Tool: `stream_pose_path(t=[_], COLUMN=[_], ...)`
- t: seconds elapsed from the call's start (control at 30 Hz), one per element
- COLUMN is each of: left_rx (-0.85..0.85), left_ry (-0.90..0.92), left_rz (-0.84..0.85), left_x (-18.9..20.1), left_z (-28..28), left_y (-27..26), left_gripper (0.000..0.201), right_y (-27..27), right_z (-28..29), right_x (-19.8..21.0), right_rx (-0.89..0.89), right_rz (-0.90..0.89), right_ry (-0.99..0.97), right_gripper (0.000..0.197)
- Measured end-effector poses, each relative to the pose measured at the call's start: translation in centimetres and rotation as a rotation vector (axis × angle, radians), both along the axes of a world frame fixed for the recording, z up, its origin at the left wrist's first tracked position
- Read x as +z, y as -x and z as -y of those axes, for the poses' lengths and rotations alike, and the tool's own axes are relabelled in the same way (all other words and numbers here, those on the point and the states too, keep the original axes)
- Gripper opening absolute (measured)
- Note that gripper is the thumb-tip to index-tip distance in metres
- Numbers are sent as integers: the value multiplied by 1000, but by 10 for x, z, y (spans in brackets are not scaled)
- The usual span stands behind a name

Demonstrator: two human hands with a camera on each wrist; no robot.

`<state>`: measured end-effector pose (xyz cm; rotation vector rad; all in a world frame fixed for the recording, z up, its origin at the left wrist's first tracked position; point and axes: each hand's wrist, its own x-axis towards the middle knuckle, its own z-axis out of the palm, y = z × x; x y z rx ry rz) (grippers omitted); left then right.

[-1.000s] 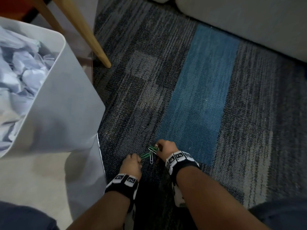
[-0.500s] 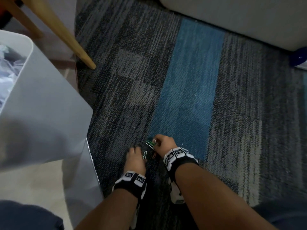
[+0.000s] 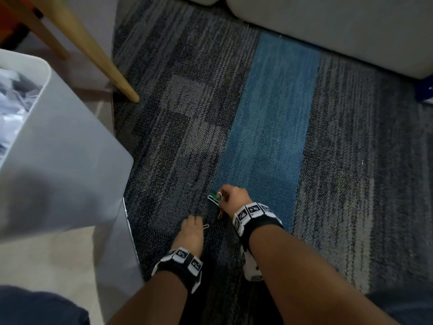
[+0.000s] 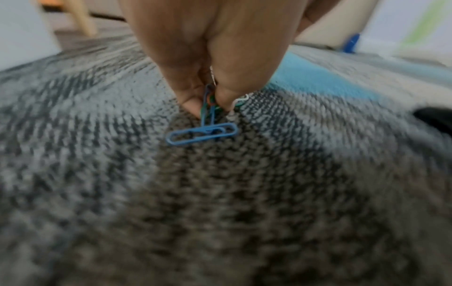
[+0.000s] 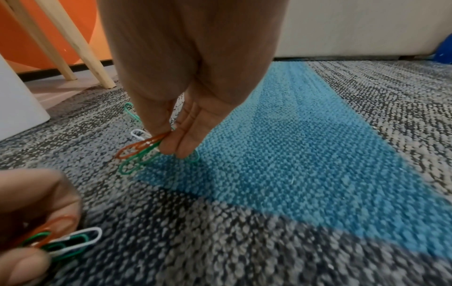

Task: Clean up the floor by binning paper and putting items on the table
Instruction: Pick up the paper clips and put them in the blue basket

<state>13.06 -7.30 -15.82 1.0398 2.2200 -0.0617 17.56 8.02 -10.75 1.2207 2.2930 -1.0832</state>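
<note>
Both hands are low over the grey and blue carpet (image 3: 269,127). My left hand (image 3: 194,219) pinches a small bunch of paper clips (image 4: 209,104). From that bunch a blue clip (image 4: 201,134) hangs crosswise at the carpet, and a white clip (image 3: 205,226) sticks out to the right. My right hand (image 3: 221,197) pinches another bunch of orange, green and white clips (image 5: 144,149) between thumb and fingertips (image 5: 182,147), just above the carpet. In the right wrist view the left hand's bunch (image 5: 63,241) shows at the lower left.
A white bin (image 3: 70,165) holding crumpled paper (image 3: 14,109) stands close on my left. Behind it slant wooden legs (image 3: 105,59). A grey sofa base (image 3: 351,26) borders the carpet's far side, with a blue object (image 3: 425,90) at the right edge.
My left hand has drawn back toward me, away from the right hand, with clips in its pinch. The right hand stays put with its bunch. The head view has shifted slightly.
</note>
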Motion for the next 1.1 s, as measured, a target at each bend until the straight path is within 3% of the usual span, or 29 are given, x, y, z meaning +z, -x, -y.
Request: stream_pose_path(t=[0.07,0.17,0.37,0.47,0.67,0.93,1.1], left_rx=[-41,38,675,743,810,958,1082], left_ry=[-3,6,-221,-269,-311,-435,-499], left_rz=[-1,79,375,386,353,407,457], left_x=[0,3,31,64,133,230,321], left_z=[0,-6,-25,-36,-53,-54,-53], left_y=[2,11,48,74,101,102,118], left_gripper=[36,36,16,14,29,3,10], right_y=[1,4,17,28,43,54,74], right_z=[-2,-5,-18,-27,-39,-50,-50], right_x=[0,1,13,35,107,217,308], right_rx=[2,23,35,65,101,14,15], right_rz=[-2,11,11,2,-38,-139,-196], right_ry=[3,12,44,59,69,70,151], right_gripper=[23,22,20,22,18,15,14])
